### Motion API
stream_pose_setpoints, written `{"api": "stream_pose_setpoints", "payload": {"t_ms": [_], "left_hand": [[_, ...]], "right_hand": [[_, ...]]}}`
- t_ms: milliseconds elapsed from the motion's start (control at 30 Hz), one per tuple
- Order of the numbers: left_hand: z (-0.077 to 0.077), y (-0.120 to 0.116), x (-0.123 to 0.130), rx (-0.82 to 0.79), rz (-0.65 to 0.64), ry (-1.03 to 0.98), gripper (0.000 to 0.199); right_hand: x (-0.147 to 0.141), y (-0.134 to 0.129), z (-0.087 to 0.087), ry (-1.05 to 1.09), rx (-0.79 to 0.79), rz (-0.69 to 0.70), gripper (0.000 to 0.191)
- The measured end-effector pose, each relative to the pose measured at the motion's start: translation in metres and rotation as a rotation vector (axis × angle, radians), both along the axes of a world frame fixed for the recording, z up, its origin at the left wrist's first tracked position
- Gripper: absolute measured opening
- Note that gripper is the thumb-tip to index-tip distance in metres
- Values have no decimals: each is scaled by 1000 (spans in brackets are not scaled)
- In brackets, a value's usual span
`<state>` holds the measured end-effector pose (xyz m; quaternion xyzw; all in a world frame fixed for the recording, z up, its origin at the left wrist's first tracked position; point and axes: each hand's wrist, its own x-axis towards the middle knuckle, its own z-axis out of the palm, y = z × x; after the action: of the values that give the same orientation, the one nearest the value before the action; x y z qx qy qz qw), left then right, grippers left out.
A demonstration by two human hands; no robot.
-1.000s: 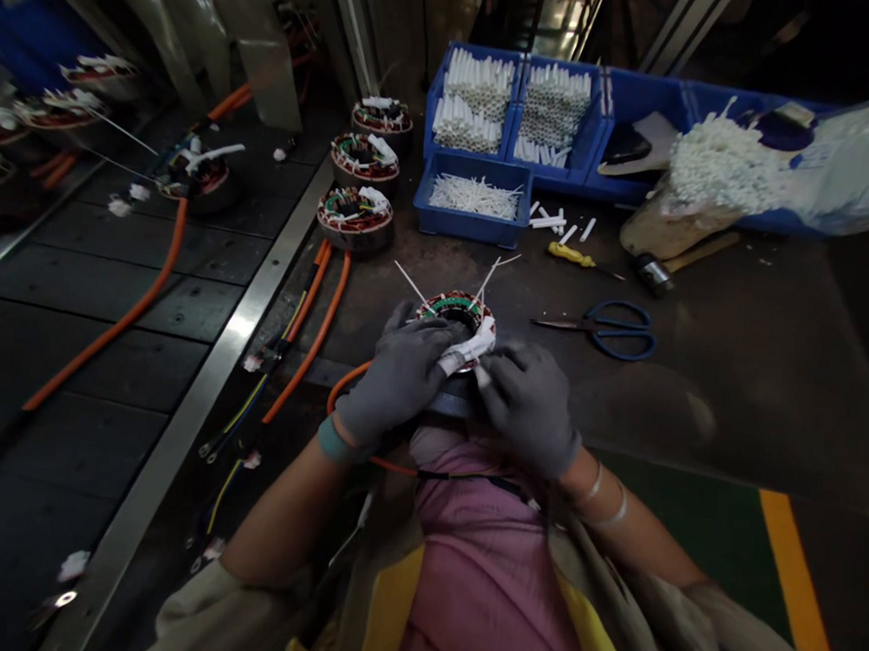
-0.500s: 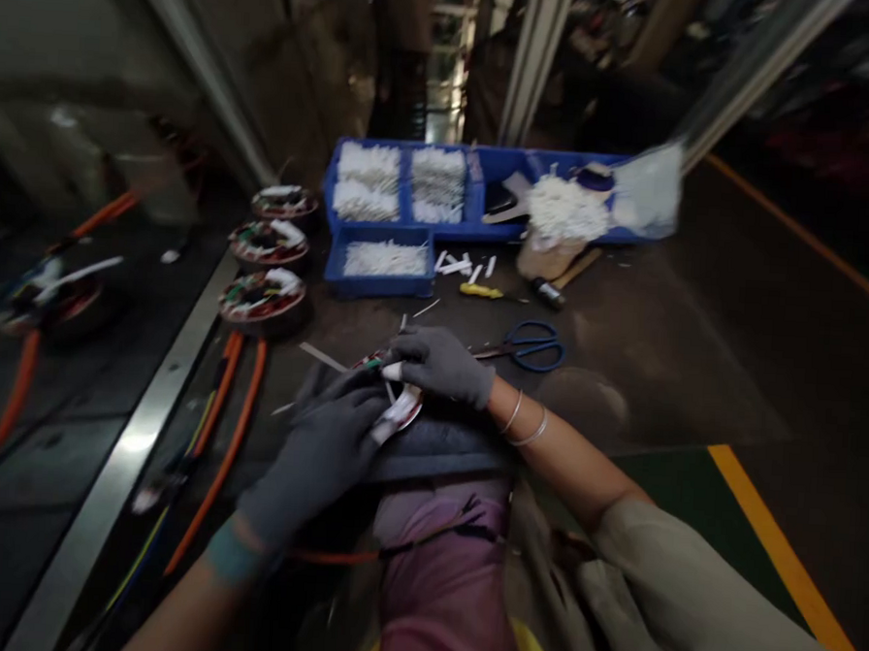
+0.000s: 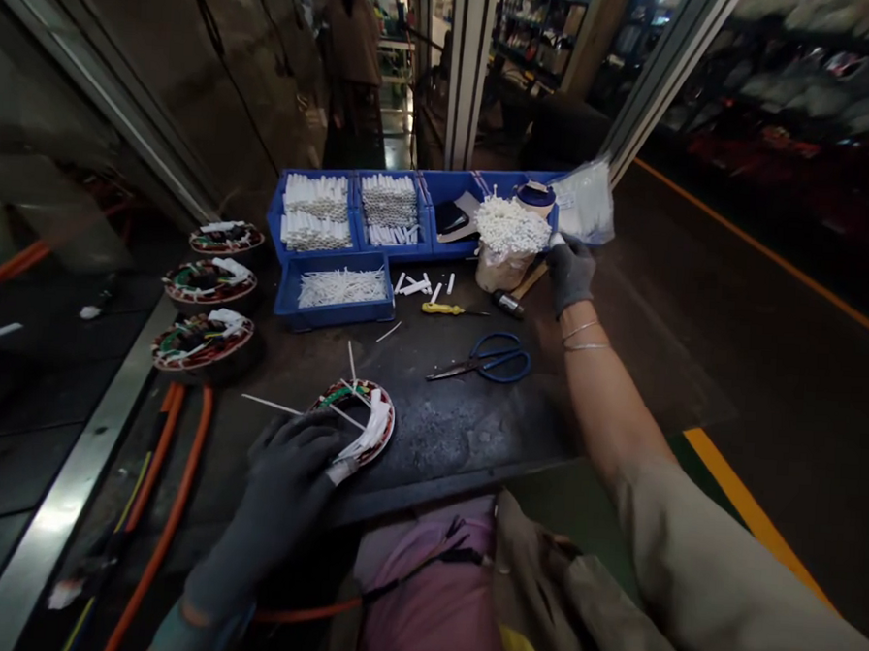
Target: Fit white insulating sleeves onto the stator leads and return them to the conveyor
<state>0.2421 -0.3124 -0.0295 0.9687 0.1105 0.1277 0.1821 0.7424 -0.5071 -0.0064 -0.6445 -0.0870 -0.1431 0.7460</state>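
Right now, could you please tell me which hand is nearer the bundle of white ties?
The right hand, just right of the bundle; the left hand is farther off, at the wound ring.

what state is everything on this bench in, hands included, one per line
Wound ring: lying flat, white strips sticking out
Left hand: gloved, on the ring
Right hand: gloved, near the clear bag
Scissors: lying flat, blades together or nearly so
Yellow-handled tool: lying down
Small blue tray: holding thin white pieces
Two left bins: filled with white tubes

Gap between coil [image 3: 377, 423] and scissors [image 3: 478, 364]; bins [image 3: 449, 250] block rear
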Motion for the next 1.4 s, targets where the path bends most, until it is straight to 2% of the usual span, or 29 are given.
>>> {"api": "stream_pose_setpoints", "payload": {"t_ms": [100, 167, 233, 333, 367, 433, 500, 600, 733, 867, 967, 1067, 1167, 1300, 1400], "left_hand": [[-2, -2, 1, -26, 25, -13, 32], [-3, -9, 2, -40, 70, -25, 31], [-2, -20, 3, -51, 123, -35, 30], [3, -32, 7, -74, 148, -21, 30], [5, -34, 8, -79, 142, -9, 36], [8, -36, 9, -79, 131, 12, 49], [9, -37, 10, -71, 139, 21, 53], [7, -39, 10, -77, 156, 14, 52], [2, -39, 10, -79, 162, -13, 52], [2, -39, 11, -87, 164, -7, 50], [3, -39, 11, -103, 167, 3, 50], [4, -40, 12, -113, 174, 13, 49], [6, -41, 13, -116, 164, 31, 49], [8, -43, 14, -115, 169, 82, 63], [9, -41, 13, -186, 229, 34, 74]], "right_hand": [[-1, -1, 16, -20, 35, -72, 5], [-27, -6, 23, -38, 53, -76, 10], [-74, -14, 24, -78, 17, -3, 17], [-170, -30, 19, -324, -210, 227, 23], [-203, -36, 17, -408, -279, 244, 21], [-261, -50, 13, -544, -455, 391, 18], [-305, -61, 9, -687, -541, 530, 18], [-342, -68, 1, -816, -594, 620, 21], [-358, -63, -9, -877, -611, 616, 25], [-362, -61, -21, -818, -631, 568, 25], [-363, -61, -29, -742, -653, 591, 28], [-362, -54, -34, -704, -633, 670, 28], [-360, -36, -38, -670, -649, 800, 27], [-354, -10, -43, -550, -595, 997, 26], [-351, -1, -43, -350, -516, 1001, 22]]}}
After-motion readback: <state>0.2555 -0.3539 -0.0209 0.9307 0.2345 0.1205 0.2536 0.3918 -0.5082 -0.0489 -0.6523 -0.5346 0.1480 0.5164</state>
